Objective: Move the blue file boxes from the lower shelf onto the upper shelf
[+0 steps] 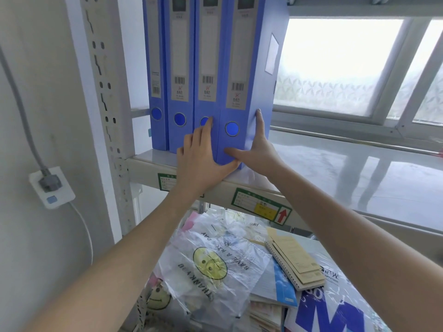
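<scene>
Several blue file boxes stand upright side by side on the upper shelf [335, 164], spines toward me. The rightmost blue file box [242, 68] sticks out a little past the shelf's front edge. My left hand [201, 159] presses against its lower left side, fingers reaching up over the neighbouring box [208, 56]. My right hand [259, 149] grips its lower right edge, thumb across the spine near the round finger hole. Two more boxes [167, 68] stand to the left. The lower shelf shows no blue box.
The lower shelf [239, 271] holds plastic bags with smiley prints, spiral notebooks and papers. A perforated metal upright [105, 92] stands at the left, with a wall socket and plug [51, 185] beyond it. A frosted window [347, 68] lies behind the upper shelf.
</scene>
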